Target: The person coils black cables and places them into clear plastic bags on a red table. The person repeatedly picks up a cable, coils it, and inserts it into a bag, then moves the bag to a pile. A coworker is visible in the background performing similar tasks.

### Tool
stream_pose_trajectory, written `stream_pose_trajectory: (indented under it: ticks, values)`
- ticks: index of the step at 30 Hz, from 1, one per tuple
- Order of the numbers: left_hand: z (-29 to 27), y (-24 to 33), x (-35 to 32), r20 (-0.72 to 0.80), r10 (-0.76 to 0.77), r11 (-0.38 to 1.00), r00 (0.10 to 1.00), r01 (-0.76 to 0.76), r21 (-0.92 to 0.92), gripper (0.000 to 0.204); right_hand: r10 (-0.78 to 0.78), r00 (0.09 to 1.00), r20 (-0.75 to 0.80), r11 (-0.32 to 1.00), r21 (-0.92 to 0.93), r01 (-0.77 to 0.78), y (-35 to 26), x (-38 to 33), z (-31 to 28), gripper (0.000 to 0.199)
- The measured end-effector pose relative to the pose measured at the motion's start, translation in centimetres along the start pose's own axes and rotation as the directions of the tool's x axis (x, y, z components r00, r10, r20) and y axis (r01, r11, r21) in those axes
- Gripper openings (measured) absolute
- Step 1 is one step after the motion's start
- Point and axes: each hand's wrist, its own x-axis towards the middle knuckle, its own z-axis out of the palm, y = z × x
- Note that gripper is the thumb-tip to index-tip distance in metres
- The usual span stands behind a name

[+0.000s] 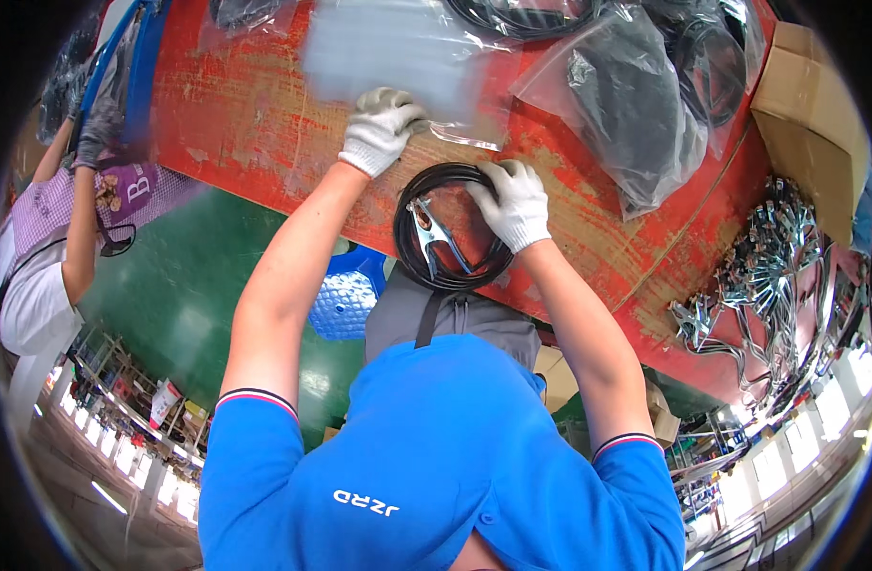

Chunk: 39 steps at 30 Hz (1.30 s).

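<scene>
A coil of black cable (406,237) rests at the table's near edge, against my lap. Inside its ring lies a silver metal spring clamp (436,238) with a copper-coloured part at the jaw. My right hand (514,205), in a white knit glove, is closed around the coil's upper right side, thumb on the inner side. Up and to the left, my gloved left hand (383,128) has its fingers curled at the near edge of some clear plastic bags (398,57). The bags look blurred, and the fingertips are partly hidden.
Bagged black cables (636,105) lie at the far right of the worn red table (255,124). A cardboard box (812,105) stands beyond them, beside a heap of metal clamps (769,262). At left, another person's gloved hand (98,128) is beside a blue frame. A blue stool (345,300) is below.
</scene>
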Motion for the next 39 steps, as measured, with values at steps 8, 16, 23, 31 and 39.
stream_pose_trajectory:
  ticks: [8,16,23,31,39]
  values:
    - [-1.3,1.5,3.1,0.300,-0.133,0.991,0.945,0.121,0.059,0.021,0.050,0.966,-0.254,0.999,-0.002,-0.053,-0.1,5.0,-3.0,0.033]
    - [-1.9,2.2,4.2,0.427,-0.172,0.968,0.888,0.232,-0.093,0.028,-0.129,0.985,0.114,0.947,-0.279,0.157,0.7,8.6,-1.4,0.027]
    - [-2.9,1.6,5.1,0.547,-0.235,0.898,0.803,0.395,-0.194,0.034,-0.182,0.983,0.014,0.963,-0.200,0.181,0.4,8.6,-1.5,0.031]
    - [-3.8,1.6,6.0,0.612,-0.190,0.875,0.767,0.415,-0.248,0.037,-0.259,0.963,0.077,0.911,-0.311,0.270,0.1,9.8,-0.2,0.018]
    - [-2.9,3.5,4.8,0.449,-0.227,0.960,0.864,0.277,-0.048,0.039,-0.133,0.986,0.100,0.951,-0.268,0.156,1.5,10.3,-0.7,0.021]
